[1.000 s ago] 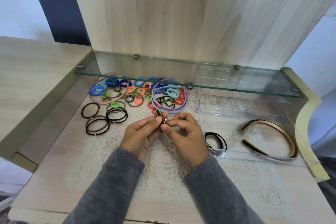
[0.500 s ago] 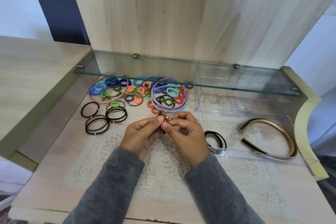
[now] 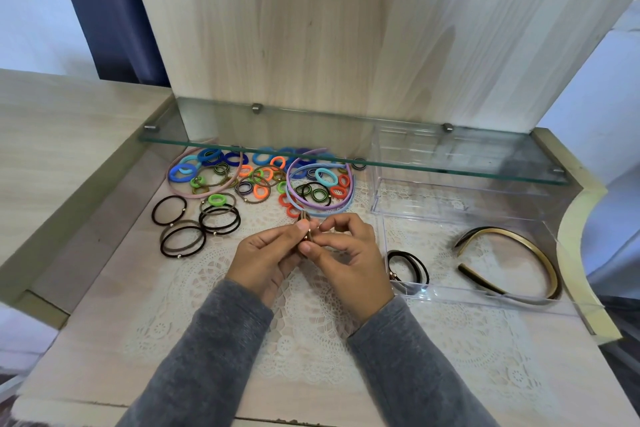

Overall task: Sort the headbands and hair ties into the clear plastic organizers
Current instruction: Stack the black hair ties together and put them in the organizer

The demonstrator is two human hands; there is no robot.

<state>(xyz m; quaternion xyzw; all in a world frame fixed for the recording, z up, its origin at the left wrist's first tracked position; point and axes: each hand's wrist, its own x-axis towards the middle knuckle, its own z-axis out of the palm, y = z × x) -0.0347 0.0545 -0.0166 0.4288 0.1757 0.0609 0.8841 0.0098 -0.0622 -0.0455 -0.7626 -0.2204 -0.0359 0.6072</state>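
Head view: both hands—left hand (image 3: pixel 266 255) and right hand (image 3: pixel 346 253)—pinch a brown hair tie (image 3: pixel 306 226) between fingertips above the counter (image 3: pixel 104 305). Sorting is mid-step; next, the right hand likely carries it to the clear organizer (image 3: pixel 485 295), beside the black ties (image 3: pixel 408 267).

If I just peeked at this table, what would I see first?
Probably the bright pile of hair ties at the back of the table, partly under the glass shelf, in blue, orange and green. Next, in the middle, the left hand and the right hand pinching a brownish hair tie together. To the right, a gold and black headband lies in a clear plastic organizer.
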